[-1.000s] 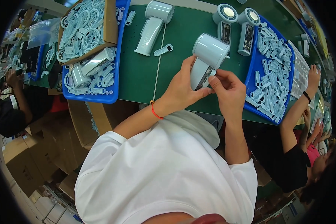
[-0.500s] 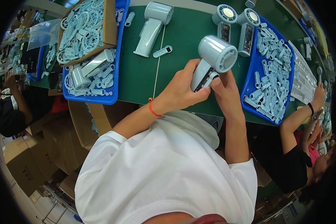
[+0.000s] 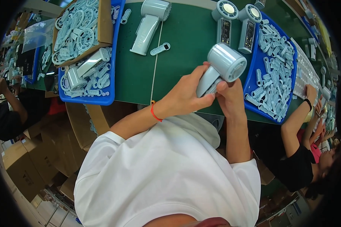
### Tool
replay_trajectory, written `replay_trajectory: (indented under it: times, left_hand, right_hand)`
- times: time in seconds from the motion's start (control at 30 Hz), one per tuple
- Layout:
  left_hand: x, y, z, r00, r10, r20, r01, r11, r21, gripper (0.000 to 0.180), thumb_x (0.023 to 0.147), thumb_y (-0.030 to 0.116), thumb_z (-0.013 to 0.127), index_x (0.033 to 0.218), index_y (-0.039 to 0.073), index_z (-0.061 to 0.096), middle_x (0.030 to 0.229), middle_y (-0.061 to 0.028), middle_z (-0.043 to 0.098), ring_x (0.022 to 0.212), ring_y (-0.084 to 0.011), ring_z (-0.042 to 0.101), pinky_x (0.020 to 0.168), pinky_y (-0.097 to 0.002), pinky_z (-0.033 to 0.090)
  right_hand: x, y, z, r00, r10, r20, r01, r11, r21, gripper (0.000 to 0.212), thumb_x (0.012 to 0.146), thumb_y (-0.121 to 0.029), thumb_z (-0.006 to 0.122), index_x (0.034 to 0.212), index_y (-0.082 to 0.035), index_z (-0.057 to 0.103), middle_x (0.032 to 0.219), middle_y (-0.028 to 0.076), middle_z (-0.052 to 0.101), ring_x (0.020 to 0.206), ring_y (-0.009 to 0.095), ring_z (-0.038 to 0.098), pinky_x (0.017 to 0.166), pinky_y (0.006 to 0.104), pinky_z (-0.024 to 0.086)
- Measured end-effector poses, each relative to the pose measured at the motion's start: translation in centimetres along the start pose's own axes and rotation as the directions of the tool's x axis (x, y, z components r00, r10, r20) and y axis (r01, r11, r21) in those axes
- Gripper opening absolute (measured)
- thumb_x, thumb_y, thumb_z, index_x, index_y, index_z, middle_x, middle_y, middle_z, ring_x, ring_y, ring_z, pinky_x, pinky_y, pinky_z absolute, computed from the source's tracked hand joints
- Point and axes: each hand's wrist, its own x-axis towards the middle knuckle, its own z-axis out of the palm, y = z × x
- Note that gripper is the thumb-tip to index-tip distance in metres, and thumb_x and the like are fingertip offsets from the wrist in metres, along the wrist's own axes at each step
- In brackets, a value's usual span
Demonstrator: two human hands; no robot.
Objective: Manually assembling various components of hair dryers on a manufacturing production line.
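A light blue handheld fan [image 3: 225,61] is held over the near part of the table, its round head up and to the right. My left hand [image 3: 182,92] is closed around the handle, the thumb along its near end. My right hand [image 3: 232,99] is closed at the handle's other side, below the head, its thumb pressing on a narrow pale cover piece [image 3: 213,86]. That piece lies along the handle, where one end seems slightly raised. My right fingertips are partly hidden behind the fan.
A fan [image 3: 146,34] and a small oval part [image 3: 160,48] lie on the green table. Two fans with bare circuit boards, one nearer [image 3: 224,32], lie by the right blue tray [image 3: 249,81] of small parts. Left stands another blue tray [image 3: 111,89] under a carton [image 3: 107,28]. A co-worker's arm [image 3: 293,125] is at right.
The handle's exposed dark inside is now covered by the pale piece under my right thumb. The fan has turned and shifted slightly down and right. The whole view has moved a little.
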Motion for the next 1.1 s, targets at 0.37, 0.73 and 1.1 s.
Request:
replay_trajectory:
  times: [0.37, 0.73, 1.1]
  left_hand:
    - [1.3, 0.6, -0.4, 0.994, 0.101, 0.052, -0.108, 0.981, 0.161, 0.074, 0.069, 0.020, 0.070, 0.127, -0.005, 0.032, 0.110, -0.0224, 0.049, 0.095, -0.0338, 0.054, 0.082, -0.0354, 0.045]
    - [-2.7, -2.1, -2.6, 0.940, 0.201, -0.274, -0.120, 0.951, 0.287, 0.018, 0.077, -0.004, 0.055, 0.094, 0.001, 0.060, 0.080, -0.0077, 0.057, 0.068, -0.0145, 0.055, 0.062, -0.0249, 0.046]
    - [-2.6, 2.7, 0.8, 0.576, 0.792, 0.203, -0.718, 0.372, 0.588, 0.025, 0.069, 0.010, 0.066, 0.093, 0.006, 0.063, 0.088, -0.0082, 0.060, 0.081, -0.0236, 0.059, 0.069, -0.0360, 0.048]
  right_hand:
    - [-0.2, 0.1, 0.3, 0.992, -0.127, -0.003, 0.127, 0.990, -0.055, 0.100, 0.061, -0.046, 0.080, 0.133, 0.003, 0.031, 0.132, 0.017, 0.043, 0.116, 0.024, 0.048, 0.097, 0.0349, 0.041]
    - [1.5, 1.6, 1.4, 0.837, -0.527, 0.147, 0.521, 0.684, -0.510, 0.028, 0.077, -0.006, 0.068, 0.096, -0.004, 0.047, 0.088, 0.008, 0.055, 0.087, 0.021, 0.054, 0.087, 0.0366, 0.043]
    - [1.2, -0.1, 3.3, 0.871, -0.348, 0.346, 0.376, 0.019, -0.926, 0.063, 0.061, -0.009, 0.070, 0.119, -0.005, 0.048, 0.101, 0.012, 0.056, 0.095, 0.031, 0.054, 0.081, 0.0407, 0.040]
